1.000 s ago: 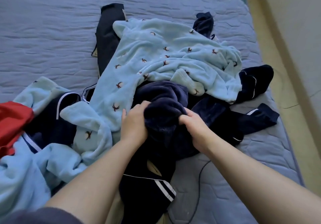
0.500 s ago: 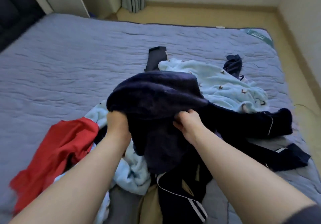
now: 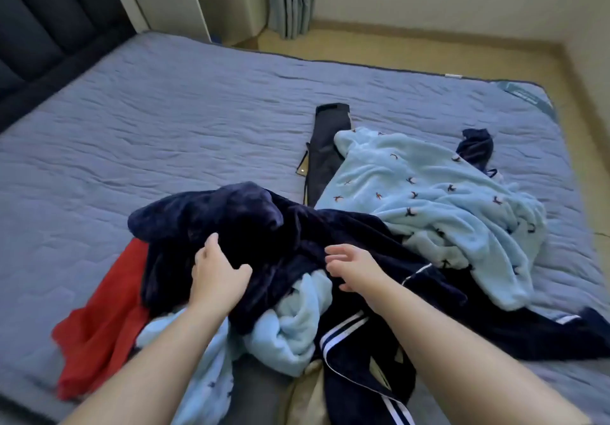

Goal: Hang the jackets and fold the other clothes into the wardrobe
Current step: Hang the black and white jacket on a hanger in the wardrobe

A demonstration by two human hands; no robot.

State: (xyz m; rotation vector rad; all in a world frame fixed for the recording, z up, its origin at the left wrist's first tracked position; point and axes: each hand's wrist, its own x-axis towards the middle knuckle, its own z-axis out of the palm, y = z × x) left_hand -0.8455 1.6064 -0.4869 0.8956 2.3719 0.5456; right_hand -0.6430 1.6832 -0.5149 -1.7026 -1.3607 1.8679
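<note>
Now on top: a navy plush garment [image 3: 231,226] lies heaped on the clothes pile on the bed [image 3: 165,127]. It overlaps a red garment [image 3: 105,319] at its left and a light-blue fleece bundle [image 3: 290,325] at its near edge.
Handling: I judge it soft, limp and bulky, but light for its bulk. The deep nap should keep it from slipping through fingers. It will sag and may drag its neighbours along (part of it seems to run under the patterned light-blue fleece [image 3: 429,200] on the right).
Where to take hold: the collar or shoulder seams are best, one hand at each, so that it hangs flat. The folds hide which edge that is.
Left hand [image 3: 218,276]: the fingers are loosely curved and the thumb is spread wide. The fingertips rest against the navy cloth and pinch nothing.
Right hand [image 3: 353,266]: the fingers are spread and relaxed, just over the navy cloth near the bundle. It holds nothing, and I cannot tell whether it touches.
Jacket or fold: I cannot tell from this heap.
Wardrobe: none identifiable in view.
</note>
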